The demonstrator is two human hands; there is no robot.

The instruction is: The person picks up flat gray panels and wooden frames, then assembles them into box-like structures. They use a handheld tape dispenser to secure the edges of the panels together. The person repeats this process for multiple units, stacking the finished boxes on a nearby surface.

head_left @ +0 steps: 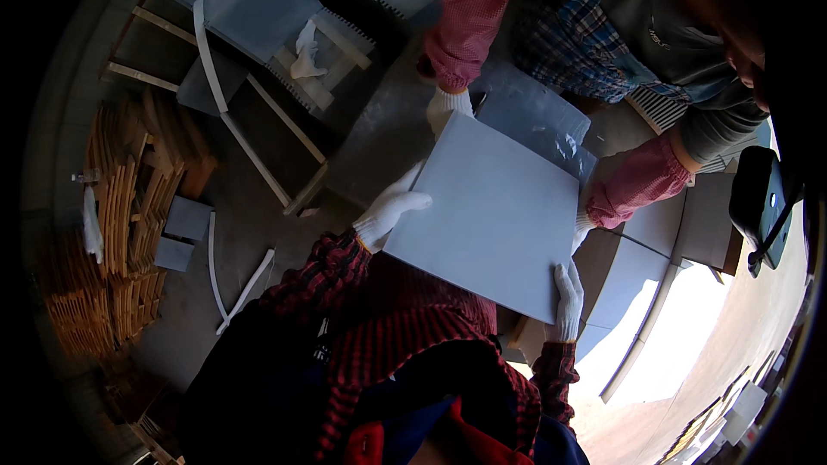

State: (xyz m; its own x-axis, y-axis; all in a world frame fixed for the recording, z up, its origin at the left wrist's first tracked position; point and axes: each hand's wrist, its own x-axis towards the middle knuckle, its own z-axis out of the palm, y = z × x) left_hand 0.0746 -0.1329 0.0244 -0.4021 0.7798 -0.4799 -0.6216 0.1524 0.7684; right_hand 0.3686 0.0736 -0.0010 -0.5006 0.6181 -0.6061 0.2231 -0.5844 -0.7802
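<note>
A flat, smooth, grey square tile (491,215) is held up in front of me, tilted. My left hand (392,208), in a white knitted glove, grips its left edge with the thumb on top. My right hand (567,300), gloved the same way, holds the right near corner; its fingers under the tile are hidden. Across from me a co-worker in pink checked sleeve covers has a gloved hand (450,108) at the far left corner. The co-worker's other glove (582,229) is at the right edge, partly hidden by the tile.
Behind the tile lies a grey surface with clear plastic film (564,142). At the left are stacked wooden slats (142,189), white strips (251,288) on the floor and a wooden frame (284,120). Large grey slabs (633,258) lie at the right. A dark device (762,207) hangs at far right.
</note>
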